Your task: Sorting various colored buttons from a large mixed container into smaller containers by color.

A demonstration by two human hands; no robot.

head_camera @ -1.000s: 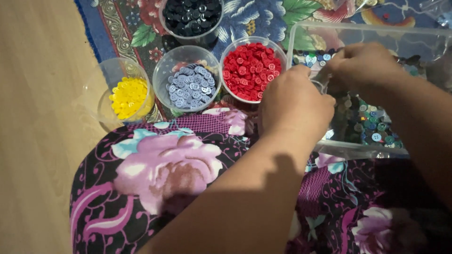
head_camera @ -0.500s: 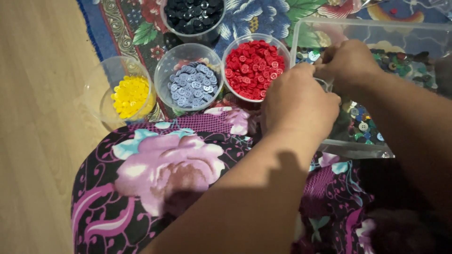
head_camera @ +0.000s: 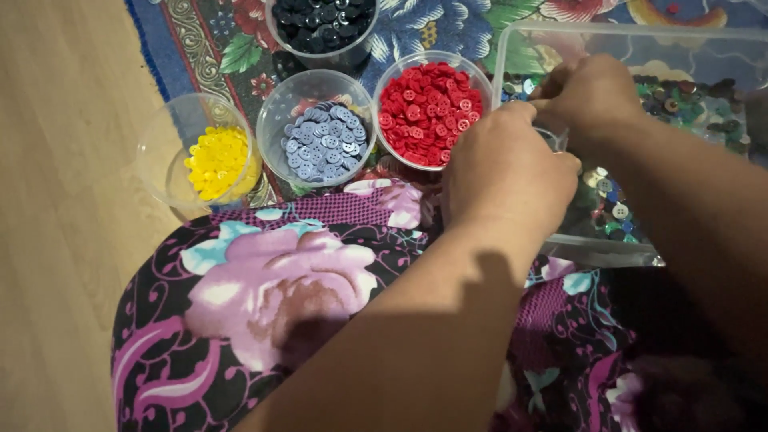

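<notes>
Nearest the camera, a lap covered in dark fabric printed with large pink and purple flowers (head_camera: pixel 264 296) fills the lower view; the person's two forearms reach forward across it. The left hand (head_camera: pixel 508 172) is curled, knuckles up, at the near wall of a clear rectangular plastic box holding mixed coloured buttons (head_camera: pixel 624 216); the right hand (head_camera: pixel 592 100) sits just beyond it, fingers bent inward over the box; whether either hand grips anything cannot be told, since the fingertips are hidden. Left of the hands, on a blue floral rug (head_camera: pixel 416 28), stand round clear plastic cups: one of yellow buttons (head_camera: pixel 216 162), partly on the light wooden floor (head_camera: pixel 64 240); one of grey-blue buttons (head_camera: pixel 322 144) beside it; one of red buttons (head_camera: pixel 428 108) just beside the left hand; farthest, a cup of black buttons (head_camera: pixel 320 20).
</notes>
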